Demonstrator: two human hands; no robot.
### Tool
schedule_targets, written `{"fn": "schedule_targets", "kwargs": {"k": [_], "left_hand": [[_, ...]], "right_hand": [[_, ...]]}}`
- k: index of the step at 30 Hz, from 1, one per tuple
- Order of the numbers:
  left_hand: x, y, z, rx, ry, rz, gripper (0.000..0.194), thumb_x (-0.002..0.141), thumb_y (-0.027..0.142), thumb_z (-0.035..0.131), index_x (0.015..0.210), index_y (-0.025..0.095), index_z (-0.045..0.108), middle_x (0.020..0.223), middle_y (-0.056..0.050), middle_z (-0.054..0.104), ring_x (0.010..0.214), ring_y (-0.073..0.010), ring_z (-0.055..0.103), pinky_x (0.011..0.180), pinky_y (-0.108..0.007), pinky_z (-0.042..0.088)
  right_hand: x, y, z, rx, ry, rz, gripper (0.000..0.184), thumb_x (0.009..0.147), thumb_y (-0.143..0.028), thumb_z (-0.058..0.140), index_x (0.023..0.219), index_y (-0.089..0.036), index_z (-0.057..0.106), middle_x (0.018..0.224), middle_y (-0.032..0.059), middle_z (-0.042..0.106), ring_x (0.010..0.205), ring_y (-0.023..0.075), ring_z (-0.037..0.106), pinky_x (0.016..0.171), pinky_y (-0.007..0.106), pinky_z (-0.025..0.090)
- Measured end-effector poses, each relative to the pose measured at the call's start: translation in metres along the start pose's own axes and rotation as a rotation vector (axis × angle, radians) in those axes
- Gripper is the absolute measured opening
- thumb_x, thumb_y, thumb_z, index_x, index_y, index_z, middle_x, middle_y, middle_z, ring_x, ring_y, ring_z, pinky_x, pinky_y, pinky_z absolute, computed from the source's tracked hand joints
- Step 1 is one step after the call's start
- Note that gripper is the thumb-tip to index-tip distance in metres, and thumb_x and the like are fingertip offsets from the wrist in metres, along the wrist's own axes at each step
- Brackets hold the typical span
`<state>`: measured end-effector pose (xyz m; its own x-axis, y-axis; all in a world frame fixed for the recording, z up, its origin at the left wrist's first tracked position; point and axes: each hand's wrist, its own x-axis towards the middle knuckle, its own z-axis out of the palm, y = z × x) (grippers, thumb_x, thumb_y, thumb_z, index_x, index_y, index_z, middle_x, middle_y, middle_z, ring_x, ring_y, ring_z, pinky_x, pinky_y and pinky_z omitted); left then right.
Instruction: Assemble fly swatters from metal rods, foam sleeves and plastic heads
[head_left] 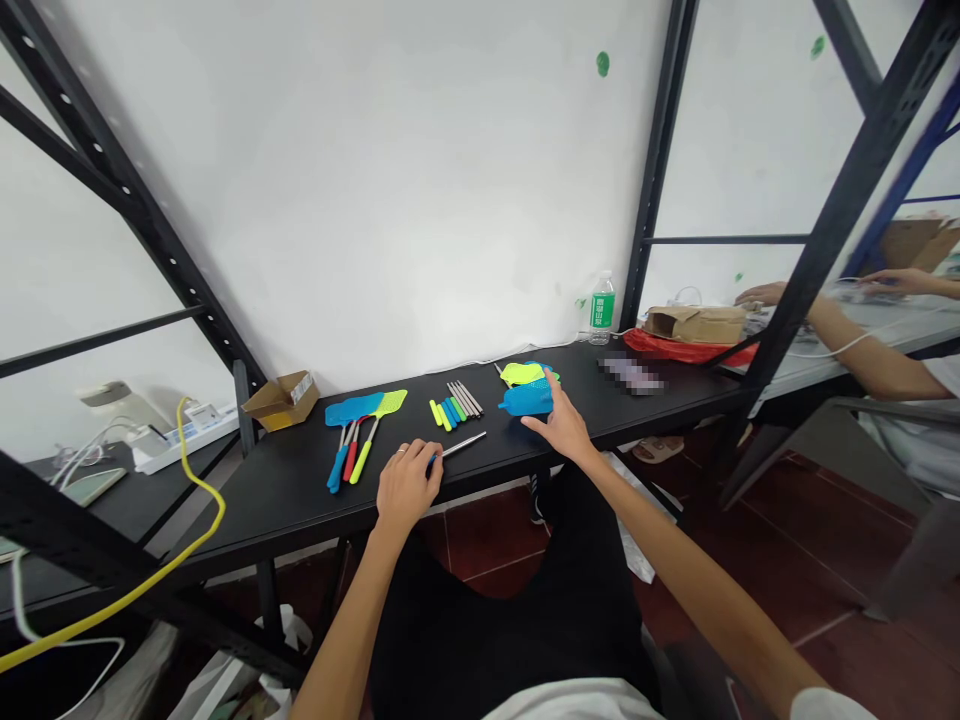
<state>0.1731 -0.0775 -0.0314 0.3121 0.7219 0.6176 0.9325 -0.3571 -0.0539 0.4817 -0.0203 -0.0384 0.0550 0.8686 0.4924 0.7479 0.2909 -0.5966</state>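
My left hand rests at the table's front edge, fingers closed on the blue handle end of a thin metal rod that points right. My right hand has its thumb and fingers around the right end of a blue fly swatter head. Just behind it lies a small pile with a yellow-green swatter head. Between my hands, further back, are short yellow-green and blue handles and a row of metal rods. Several whole fly swatters, blue, red and yellow-green, lie left of my left hand.
The black table stands against a white wall. A small cardboard box is at the left, a water bottle at the back right. Black metal posts frame both sides. A yellow cable hangs at left; another person's arms are at right.
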Motion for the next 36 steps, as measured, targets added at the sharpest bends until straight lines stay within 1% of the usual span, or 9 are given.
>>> {"fn": "schedule_targets", "kwargs": {"k": [4,7,10,14,18,22,25,30,36], "left_hand": [[-0.001,0.000,0.001,-0.012,0.005,-0.010,0.024,0.098,0.028,0.042,0.101,0.025,0.066,0.101,-0.006,0.068,0.095,-0.0239,0.059,0.082,-0.036,0.042],[-0.001,0.000,0.001,-0.003,0.012,-0.018,0.026,0.098,0.029,0.043,0.104,0.025,0.068,0.107,-0.007,0.068,0.096,-0.0252,0.059,0.082,-0.039,0.042],[-0.002,-0.001,0.003,-0.007,0.020,-0.017,0.029,0.097,0.029,0.043,0.108,0.025,0.070,0.115,-0.008,0.068,0.102,-0.0263,0.059,0.085,-0.041,0.042],[-0.002,-0.002,0.005,-0.004,0.027,-0.011,0.032,0.096,0.029,0.045,0.116,0.027,0.071,0.127,-0.008,0.065,0.115,-0.0290,0.057,0.092,-0.044,0.042],[-0.002,-0.001,0.005,-0.015,0.039,-0.022,0.033,0.097,0.030,0.044,0.121,0.026,0.067,0.131,-0.008,0.064,0.118,-0.0292,0.056,0.092,-0.043,0.042],[-0.002,-0.001,0.005,0.001,0.022,-0.023,0.028,0.097,0.030,0.044,0.105,0.023,0.070,0.122,-0.009,0.067,0.110,-0.0278,0.059,0.090,-0.042,0.044],[-0.002,-0.002,0.007,0.009,0.011,-0.012,0.028,0.097,0.030,0.044,0.104,0.024,0.070,0.122,-0.009,0.067,0.111,-0.0278,0.060,0.090,-0.043,0.044],[-0.003,-0.003,0.009,0.006,0.072,-0.004,0.028,0.096,0.028,0.046,0.107,0.024,0.070,0.133,-0.009,0.062,0.124,-0.0296,0.054,0.097,-0.044,0.043],[-0.006,-0.003,0.010,-0.005,0.039,-0.002,0.030,0.097,0.024,0.041,0.097,0.024,0.071,0.103,-0.008,0.070,0.096,-0.0243,0.061,0.085,-0.037,0.045]], "right_hand": [[-0.001,0.002,0.002,-0.043,-0.016,-0.010,0.092,0.088,-0.036,0.064,0.160,-0.034,0.007,0.125,0.0081,0.062,0.081,0.0214,0.064,0.073,0.033,0.048],[-0.001,0.001,0.002,-0.072,-0.038,-0.012,0.076,0.088,-0.032,0.061,0.156,-0.034,0.027,0.125,0.0048,0.063,0.075,0.0171,0.063,0.072,0.030,0.047],[-0.002,0.000,0.003,-0.109,-0.054,-0.025,0.055,0.089,-0.032,0.059,0.144,-0.033,0.049,0.122,0.0022,0.066,0.075,0.0152,0.064,0.072,0.028,0.047],[-0.005,-0.004,0.004,-0.183,-0.070,-0.057,0.035,0.092,-0.033,0.057,0.125,-0.032,0.066,0.122,0.0011,0.066,0.083,0.0165,0.065,0.073,0.028,0.047],[-0.009,-0.008,0.005,-0.262,-0.083,-0.072,0.029,0.094,-0.035,0.055,0.118,-0.031,0.070,0.123,0.0017,0.066,0.096,0.0192,0.065,0.075,0.028,0.048],[-0.011,-0.011,0.006,-0.298,-0.077,-0.101,0.025,0.095,-0.033,0.052,0.110,-0.031,0.072,0.118,0.0008,0.068,0.104,0.0205,0.063,0.075,0.027,0.046],[-0.011,-0.012,0.005,-0.303,-0.069,-0.108,0.024,0.096,-0.031,0.051,0.106,-0.030,0.072,0.114,0.0002,0.070,0.102,0.0199,0.064,0.072,0.027,0.044],[-0.013,-0.015,0.004,-0.318,-0.065,-0.100,0.025,0.097,-0.032,0.049,0.101,-0.030,0.073,0.101,0.0002,0.072,0.089,0.0182,0.066,0.064,0.026,0.039],[-0.013,-0.017,0.003,-0.321,-0.098,-0.086,0.025,0.097,-0.034,0.049,0.101,-0.029,0.073,0.088,0.0009,0.073,0.085,0.0193,0.066,0.065,0.026,0.037]]}}
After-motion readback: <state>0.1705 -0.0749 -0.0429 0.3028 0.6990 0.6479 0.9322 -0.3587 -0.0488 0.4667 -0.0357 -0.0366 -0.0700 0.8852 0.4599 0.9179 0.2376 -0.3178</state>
